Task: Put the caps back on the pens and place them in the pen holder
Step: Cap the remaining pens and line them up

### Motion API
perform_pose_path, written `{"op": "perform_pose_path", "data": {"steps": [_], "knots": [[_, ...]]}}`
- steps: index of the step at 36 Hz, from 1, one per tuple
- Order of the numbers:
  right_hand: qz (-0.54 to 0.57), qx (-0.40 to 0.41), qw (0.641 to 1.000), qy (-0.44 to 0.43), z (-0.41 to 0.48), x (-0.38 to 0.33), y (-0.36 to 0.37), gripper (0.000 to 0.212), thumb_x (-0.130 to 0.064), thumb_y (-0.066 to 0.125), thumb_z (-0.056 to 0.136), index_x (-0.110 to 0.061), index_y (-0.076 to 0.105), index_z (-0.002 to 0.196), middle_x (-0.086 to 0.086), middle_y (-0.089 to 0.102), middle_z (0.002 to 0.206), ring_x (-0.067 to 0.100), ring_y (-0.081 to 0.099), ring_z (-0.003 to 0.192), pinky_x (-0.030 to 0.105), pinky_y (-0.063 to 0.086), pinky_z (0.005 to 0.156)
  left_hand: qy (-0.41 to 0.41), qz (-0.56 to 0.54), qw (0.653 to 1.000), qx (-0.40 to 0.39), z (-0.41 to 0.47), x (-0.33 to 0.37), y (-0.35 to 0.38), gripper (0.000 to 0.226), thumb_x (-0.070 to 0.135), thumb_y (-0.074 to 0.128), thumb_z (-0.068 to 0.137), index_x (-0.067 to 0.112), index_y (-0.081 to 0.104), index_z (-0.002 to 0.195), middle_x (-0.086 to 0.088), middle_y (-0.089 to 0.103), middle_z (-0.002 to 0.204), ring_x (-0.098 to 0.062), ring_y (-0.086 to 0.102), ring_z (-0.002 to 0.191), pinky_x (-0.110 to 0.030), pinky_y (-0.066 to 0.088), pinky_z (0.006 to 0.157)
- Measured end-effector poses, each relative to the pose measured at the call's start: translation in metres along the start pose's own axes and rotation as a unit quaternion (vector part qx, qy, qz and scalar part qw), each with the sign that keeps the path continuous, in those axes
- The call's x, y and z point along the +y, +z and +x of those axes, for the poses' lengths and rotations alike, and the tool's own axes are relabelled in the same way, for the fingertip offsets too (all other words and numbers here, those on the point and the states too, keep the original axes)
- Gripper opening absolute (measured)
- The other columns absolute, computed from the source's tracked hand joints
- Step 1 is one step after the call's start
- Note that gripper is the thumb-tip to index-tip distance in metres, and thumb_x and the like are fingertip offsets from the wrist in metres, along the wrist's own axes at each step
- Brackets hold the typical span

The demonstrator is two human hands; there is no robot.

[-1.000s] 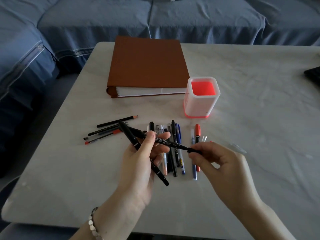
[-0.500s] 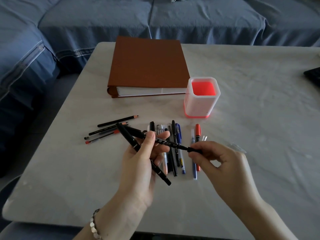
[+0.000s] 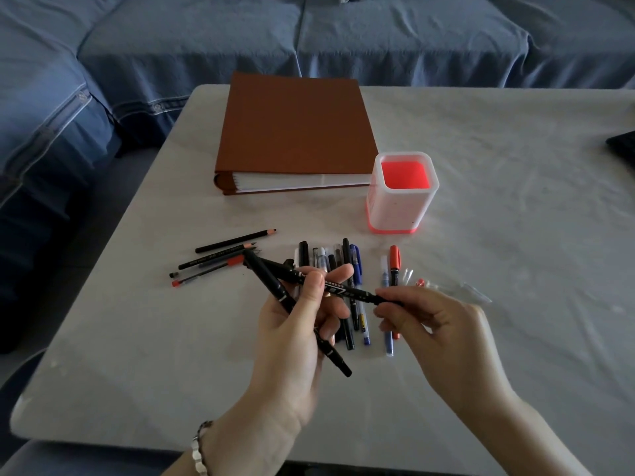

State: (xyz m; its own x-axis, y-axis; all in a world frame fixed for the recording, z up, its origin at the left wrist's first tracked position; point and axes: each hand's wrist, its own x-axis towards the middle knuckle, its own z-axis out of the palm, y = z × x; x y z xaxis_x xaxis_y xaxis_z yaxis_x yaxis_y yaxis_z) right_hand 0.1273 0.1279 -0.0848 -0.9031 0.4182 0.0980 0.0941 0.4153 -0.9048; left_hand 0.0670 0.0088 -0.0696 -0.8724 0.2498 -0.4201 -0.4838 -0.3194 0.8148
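My left hand (image 3: 302, 324) grips two black marker pens above the table. One marker (image 3: 266, 273) slants from upper left down to lower right through my palm. The other marker (image 3: 347, 291) lies across my fingers, and my right hand (image 3: 436, 321) pinches its right end. Under my hands several pens (image 3: 354, 266) lie side by side on the table, with a red-capped pen (image 3: 395, 257) to their right. The white pen holder (image 3: 402, 204) with a red inside stands empty behind them. Clear caps (image 3: 470, 290) lie past my right hand.
A brown binder (image 3: 295, 132) lies behind the pens, touching the holder's left side. Several pencils and a red pen (image 3: 220, 257) lie to the left. A blue sofa (image 3: 171, 46) borders the table's far and left sides. A dark object (image 3: 623, 146) sits at the right edge.
Almost nothing has moved. Both hands hold the same markers in nearly the same place, with my right fingers staying on the marker's end.
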Motion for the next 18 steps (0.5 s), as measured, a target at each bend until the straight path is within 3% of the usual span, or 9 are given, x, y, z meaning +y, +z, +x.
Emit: {"op": "perform_pose_path", "data": {"steps": [11, 14, 16, 18], "knots": [[0.079, -0.054, 0.993, 0.071, 0.003, 0.002, 0.006, 0.040, 0.000, 0.064, 0.079, -0.037, 0.065, 0.064, -0.006, 0.069, 0.059, 0.001, 0.060, 0.049, 0.008, 0.045, 0.055, 0.036, 0.015, 0.999, -0.004, 0.002, -0.007, -0.009, 0.010, 0.020, 0.050, 0.079, 0.011, 0.052, 0.077, -0.007, 0.072, 0.072, -0.007, 0.042, 0.040, -0.014, 0.037, 0.040], [0.056, -0.079, 0.993, 0.062, 0.000, 0.010, 0.014, 0.046, -0.006, 0.064, 0.081, -0.049, 0.066, 0.065, -0.009, 0.068, 0.061, 0.005, 0.061, 0.054, 0.014, 0.049, 0.058, 0.011, 0.022, 1.000, 0.014, 0.004, -0.011, -0.018, 0.011, 0.016, 0.049, 0.087, 0.006, 0.052, 0.082, -0.009, 0.073, 0.076, -0.007, 0.046, 0.039, -0.013, 0.036, 0.039], [0.006, -0.100, 0.994, 0.041, -0.001, 0.016, 0.017, 0.037, -0.013, 0.064, 0.082, -0.048, 0.067, 0.070, -0.008, 0.066, 0.066, 0.009, 0.061, 0.060, 0.018, 0.049, 0.061, -0.001, 0.037, 0.999, 0.027, 0.006, -0.014, -0.022, 0.012, 0.016, 0.050, 0.088, 0.004, 0.053, 0.084, -0.012, 0.073, 0.080, -0.008, 0.048, 0.040, -0.013, 0.036, 0.039], [-0.044, -0.112, 0.993, 0.013, -0.002, 0.019, 0.021, 0.017, -0.016, 0.064, 0.083, -0.031, 0.070, 0.080, -0.005, 0.064, 0.062, 0.009, 0.059, 0.065, 0.020, 0.046, 0.061, -0.006, 0.052, 0.998, 0.042, 0.008, -0.018, -0.026, 0.013, 0.016, 0.052, 0.089, 0.004, 0.055, 0.086, -0.014, 0.073, 0.086, -0.007, 0.048, 0.040, -0.012, 0.038, 0.040]]}}
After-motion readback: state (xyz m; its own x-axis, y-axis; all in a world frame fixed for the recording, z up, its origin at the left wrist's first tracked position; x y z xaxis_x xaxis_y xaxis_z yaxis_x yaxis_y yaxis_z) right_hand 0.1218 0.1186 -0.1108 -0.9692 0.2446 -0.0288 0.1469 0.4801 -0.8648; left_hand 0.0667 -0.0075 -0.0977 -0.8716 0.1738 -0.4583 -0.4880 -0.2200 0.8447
